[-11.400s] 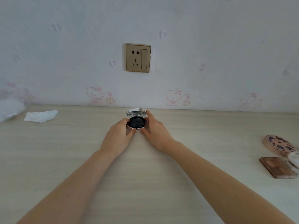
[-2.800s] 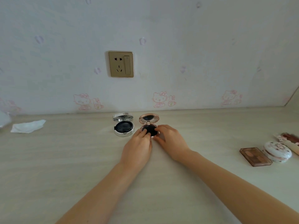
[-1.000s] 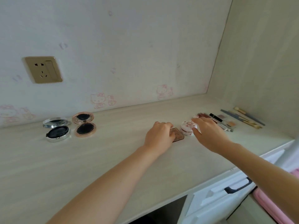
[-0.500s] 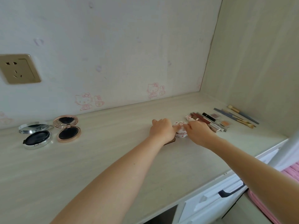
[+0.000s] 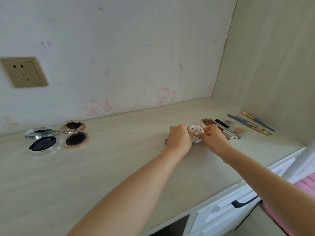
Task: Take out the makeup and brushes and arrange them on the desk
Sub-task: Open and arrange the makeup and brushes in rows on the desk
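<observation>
A round white compact with a pink print (image 5: pixel 196 133) is held between both hands just above the desk (image 5: pixel 119 167). My left hand (image 5: pixel 179 138) grips its left side. My right hand (image 5: pixel 212 138) pinches its right edge at the clasp. A brown palette (image 5: pixel 165 141) peeks out beneath my left hand, mostly hidden. Two open compacts stand at the left: a silver one (image 5: pixel 42 143) and a rose-gold one (image 5: pixel 75 135). Right of my hands lie lip tubes (image 5: pixel 221 126), small eyeshadow pans (image 5: pixel 239 130) and several brushes (image 5: pixel 250 122).
A wall socket (image 5: pixel 24 71) sits on the back wall. A side panel (image 5: pixel 272 65) closes off the desk at the right. White drawers with a dark handle (image 5: pixel 242 203) lie under the desk's front edge. Pink fabric (image 5: pixel 306 184) shows at the lower right.
Both hands left the rose-gold compact and moved right to the white compact. In the last half second they lifted and tilted it so its printed lid shows.
</observation>
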A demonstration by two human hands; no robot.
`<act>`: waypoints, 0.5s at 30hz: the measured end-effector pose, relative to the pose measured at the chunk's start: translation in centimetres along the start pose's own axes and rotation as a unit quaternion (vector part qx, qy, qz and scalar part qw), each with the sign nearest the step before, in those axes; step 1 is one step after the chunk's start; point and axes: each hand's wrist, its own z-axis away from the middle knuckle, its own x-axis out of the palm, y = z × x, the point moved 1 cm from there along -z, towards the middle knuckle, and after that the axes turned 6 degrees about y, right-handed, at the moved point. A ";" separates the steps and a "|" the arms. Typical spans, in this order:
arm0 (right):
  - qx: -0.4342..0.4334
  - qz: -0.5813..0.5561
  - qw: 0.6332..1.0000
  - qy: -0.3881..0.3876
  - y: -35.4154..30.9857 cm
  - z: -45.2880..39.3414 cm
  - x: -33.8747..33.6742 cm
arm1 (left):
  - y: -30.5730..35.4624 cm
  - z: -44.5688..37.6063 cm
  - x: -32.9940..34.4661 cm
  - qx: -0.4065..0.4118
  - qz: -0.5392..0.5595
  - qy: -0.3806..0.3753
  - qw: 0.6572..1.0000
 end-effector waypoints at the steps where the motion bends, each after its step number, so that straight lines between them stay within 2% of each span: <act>1: -0.007 -0.017 1.000 0.005 0.2 0.1 0.0 | -0.1 0.1 0.0 0.002 0.008 0.003 1.000; 5: -0.005 -0.133 0.991 0.012 0.0 0.8 -0.3 | -0.2 0.6 -0.4 0.012 0.061 0.018 0.998; 8: -0.010 -0.222 0.975 -0.012 -1.1 1.8 -0.6 | 0.1 1.4 -1.5 0.012 0.136 0.065 0.988; 12: -0.027 -0.271 0.961 -0.051 -3.1 3.7 -0.7 | -0.2 2.7 -3.3 -0.037 0.265 0.092 0.959; 15: -0.023 -0.306 0.949 -0.077 -4.6 5.2 -0.4 | -1.1 3.3 -5.1 -0.052 0.303 0.089 0.947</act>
